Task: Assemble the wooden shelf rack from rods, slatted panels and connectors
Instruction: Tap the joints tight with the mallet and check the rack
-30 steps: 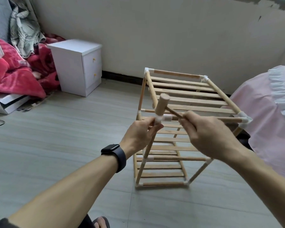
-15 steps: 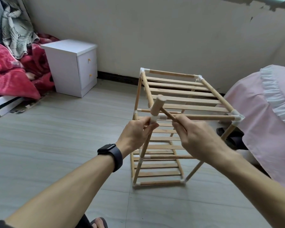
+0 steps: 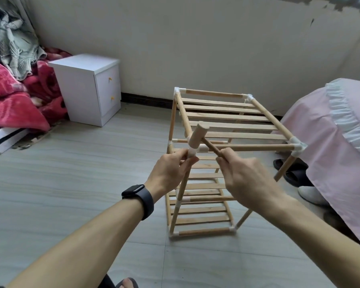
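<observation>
**Left hand** (image 3: 170,172): fingers and thumb are curled round the near-left upright rod (image 3: 180,196), just under the white corner connector (image 3: 192,151). The grasp is firm and steadies the post. There is a dark watch (image 3: 139,197) on the wrist.

**Right hand** (image 3: 245,179): fingers are clenched round the handle of a small wooden mallet (image 3: 197,135). Its head is tilted directly over that connector; I cannot tell whether it touches.

**Rack** (image 3: 227,116): it stands upright on the floor (image 3: 71,183), toward the far edge by the wall, between a white cabinet (image 3: 87,88) and a pink bed cover (image 3: 330,152). Slatted panels are fitted at several levels, and the top corners are capped with connectors.

**Step, as judged:** tapping the near-left top joint home. The assembly looks almost finished.

**Next move, as judged:** short, square blows straight down on the connector. The left hand should keep the upright plumb, with its fingers below the strike. The other corners would then need checking for gaps.
</observation>
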Tool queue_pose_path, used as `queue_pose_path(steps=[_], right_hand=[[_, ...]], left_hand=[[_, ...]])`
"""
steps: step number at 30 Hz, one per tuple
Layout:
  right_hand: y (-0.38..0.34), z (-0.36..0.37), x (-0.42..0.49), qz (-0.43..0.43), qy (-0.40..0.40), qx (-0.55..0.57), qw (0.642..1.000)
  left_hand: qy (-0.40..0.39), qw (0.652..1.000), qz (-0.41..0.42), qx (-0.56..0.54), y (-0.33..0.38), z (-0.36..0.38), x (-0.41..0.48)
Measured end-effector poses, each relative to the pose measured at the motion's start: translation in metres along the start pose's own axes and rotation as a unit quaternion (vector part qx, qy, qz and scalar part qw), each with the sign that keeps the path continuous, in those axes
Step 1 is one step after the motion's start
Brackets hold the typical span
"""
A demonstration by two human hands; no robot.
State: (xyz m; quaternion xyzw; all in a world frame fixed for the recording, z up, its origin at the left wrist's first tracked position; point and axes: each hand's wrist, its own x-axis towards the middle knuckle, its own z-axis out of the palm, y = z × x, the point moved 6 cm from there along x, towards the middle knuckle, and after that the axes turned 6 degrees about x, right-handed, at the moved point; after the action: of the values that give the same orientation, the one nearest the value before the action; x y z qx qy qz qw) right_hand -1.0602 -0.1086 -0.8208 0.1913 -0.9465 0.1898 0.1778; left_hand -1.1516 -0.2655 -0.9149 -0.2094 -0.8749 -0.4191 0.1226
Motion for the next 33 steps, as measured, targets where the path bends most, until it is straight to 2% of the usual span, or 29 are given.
queue_pose_path(steps=[1,2,5,8,10,12,13,15,18,24,29,33], right_hand=[[0.005,0.006,-0.001,0.018,-0.032,0.008,0.999],[0.010,0.006,0.000,0.033,-0.028,0.036,0.998],[0.029,0.000,0.007,0.100,0.054,0.188,0.975],[0.040,0.014,0.008,0.170,0.071,0.252,0.950],[0.045,0.031,0.009,0.187,0.067,0.268,0.943],[0.050,0.041,0.012,0.189,0.081,0.271,0.940],[0.053,0.042,0.014,0.191,0.088,0.266,0.941],[0.063,0.041,0.016,0.201,0.103,0.271,0.936],[0.080,0.033,0.013,0.205,0.128,0.247,0.938],[0.112,0.024,0.012,0.220,0.146,0.203,0.943],[0.130,0.007,0.026,0.254,0.121,0.148,0.948],[0.123,-0.005,0.034,0.291,0.110,0.125,0.942]], left_hand=[[-0.007,1.000,0.000,-0.001,0.000,0.000,0.000],[-0.015,1.000,0.004,-0.003,0.000,-0.001,-0.001],[-0.025,1.000,0.011,-0.003,-0.005,-0.012,0.002],[0.062,0.997,-0.033,0.023,-0.013,-0.040,0.024],[0.065,0.984,-0.018,0.162,-0.009,-0.052,0.048],[-0.017,0.946,0.042,0.320,-0.001,-0.048,0.071],[-0.054,0.925,0.065,0.372,0.002,-0.044,0.080],[-0.079,0.897,0.106,0.422,0.008,-0.037,0.089],[-0.050,0.893,0.160,0.417,0.018,-0.031,0.083],[0.029,0.900,0.216,0.377,0.033,-0.032,0.053],[-0.001,0.915,0.238,0.326,0.064,-0.020,0.035],[-0.001,0.934,0.196,0.300,0.073,-0.005,0.027]])
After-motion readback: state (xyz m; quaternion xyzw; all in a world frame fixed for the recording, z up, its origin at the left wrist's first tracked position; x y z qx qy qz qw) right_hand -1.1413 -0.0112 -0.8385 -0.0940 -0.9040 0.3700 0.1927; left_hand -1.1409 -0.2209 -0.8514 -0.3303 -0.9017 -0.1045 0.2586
